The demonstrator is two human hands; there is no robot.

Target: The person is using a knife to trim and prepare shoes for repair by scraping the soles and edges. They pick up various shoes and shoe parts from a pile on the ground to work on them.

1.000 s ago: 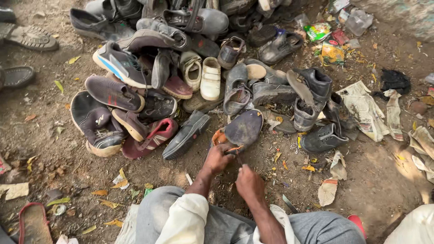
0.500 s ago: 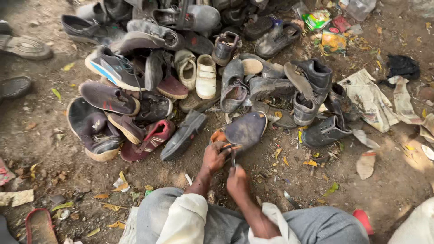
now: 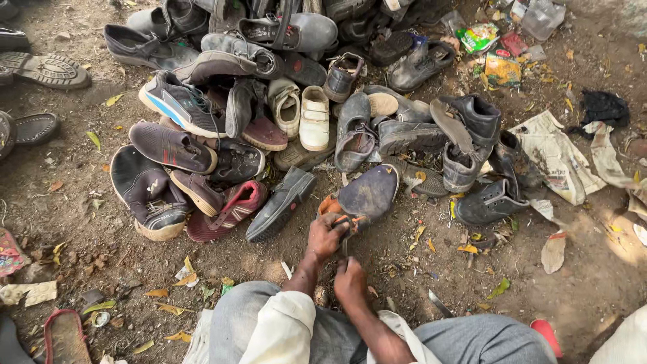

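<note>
Shoe (image 3: pixel 367 195) lies sole-up on the dirt, at the near edge of the shoe pile (image 3: pixel 269 101). Left hand (image 3: pixel 325 236) grips its heel, steadying it; right hand (image 3: pixel 350 282), fingers closed, holds a thin tool (image 3: pixel 345 249) against it.

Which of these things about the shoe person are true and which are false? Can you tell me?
1. The left hand grips the heel end of a worn grey shoe. True.
2. The right hand holds a thin tool near that shoe. True.
3. The shoes are stacked on a wooden shelf. False: they lie piled on bare dirt ground.
4. A small cream shoe sits in the pile. True.
5. The person stands upright. False: they sit low, knees bent, by the pile.
</note>
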